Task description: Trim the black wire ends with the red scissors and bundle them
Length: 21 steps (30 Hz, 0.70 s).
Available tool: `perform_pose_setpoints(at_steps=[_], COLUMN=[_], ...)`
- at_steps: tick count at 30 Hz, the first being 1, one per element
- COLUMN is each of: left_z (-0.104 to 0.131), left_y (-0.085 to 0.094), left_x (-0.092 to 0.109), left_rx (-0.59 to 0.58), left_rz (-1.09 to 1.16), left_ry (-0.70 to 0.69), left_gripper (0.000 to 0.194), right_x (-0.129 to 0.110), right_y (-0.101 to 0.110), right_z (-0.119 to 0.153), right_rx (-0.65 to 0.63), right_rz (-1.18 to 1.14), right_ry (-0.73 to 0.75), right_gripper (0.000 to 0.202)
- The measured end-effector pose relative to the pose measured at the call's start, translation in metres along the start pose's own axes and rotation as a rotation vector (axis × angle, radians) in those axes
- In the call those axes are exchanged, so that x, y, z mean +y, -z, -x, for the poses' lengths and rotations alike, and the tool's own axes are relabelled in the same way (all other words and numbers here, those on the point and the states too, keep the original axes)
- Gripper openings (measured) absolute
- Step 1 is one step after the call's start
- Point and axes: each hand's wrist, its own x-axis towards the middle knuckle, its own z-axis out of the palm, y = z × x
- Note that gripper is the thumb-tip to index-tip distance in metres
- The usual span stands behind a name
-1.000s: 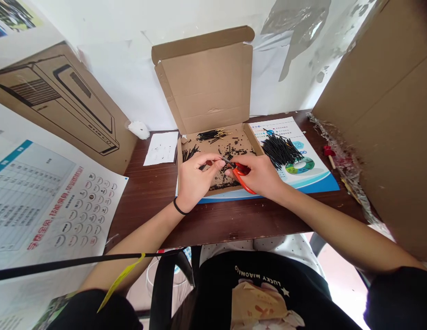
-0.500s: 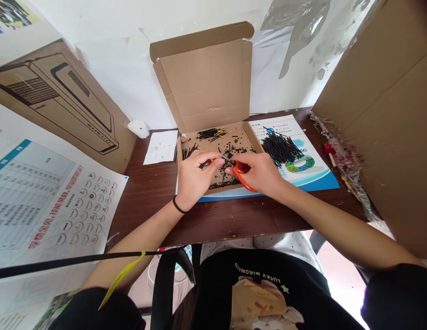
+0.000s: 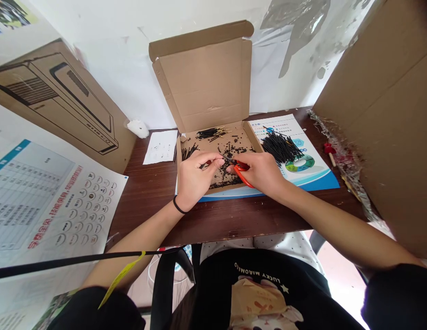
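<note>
My right hand [image 3: 263, 170] is closed round the red handles of a pair of scissors [image 3: 246, 178], whose blades point left toward my other hand. Thumb and forefinger of my left hand [image 3: 198, 172] pinch a thin black stick-like piece [image 3: 203, 165], its end close to the blades. Both hands are over an open cardboard box [image 3: 218, 190]. In the box lie many small black scraps [image 3: 230, 151], a bundle of black pieces with gold-coloured tips [image 3: 213, 133], and more black sticks [image 3: 189, 152] by its left wall.
A heap of black sticks [image 3: 282, 147] lies on a printed sheet [image 3: 323, 179] to the right. A small white paper [image 3: 160, 147] is left of the box. Cardboard panels [image 3: 378, 114] wall the desk [image 3: 147, 192] on both sides. A black strap [image 3: 62, 262] crosses the lower left.
The scissor handles have drawn slightly closer together in my right hand. My left hand keeps its pinch in nearly the same place.
</note>
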Motion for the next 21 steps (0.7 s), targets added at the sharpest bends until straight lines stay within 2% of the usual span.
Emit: perform_pose_setpoints(at_steps=[6, 17, 21], left_z=[-0.0003, -0.0005, 0.0002], left_y=[-0.0005, 0.0, -0.0015], left_x=[-0.0007, -0.0001, 0.0023], left_rx=[0.016, 0.026, 0.008], left_rz=[0.018, -0.015, 0.06], left_ry=[-0.002, 0.026, 0.109], left_gripper=[0.012, 0.012, 0.016], right_x=[-0.0044, -0.0041, -0.0044], right_y=[0.0056, 0.0021, 0.0026], right_z=[-0.0005, 0.0007, 0.0002], right_rx=[-0.004, -0.027, -0.012], right_rz=[-0.087, 0.003, -0.068], right_ry=[-0.076, -0.016, -0.076], right_gripper=[0.049, 0.046, 0.049])
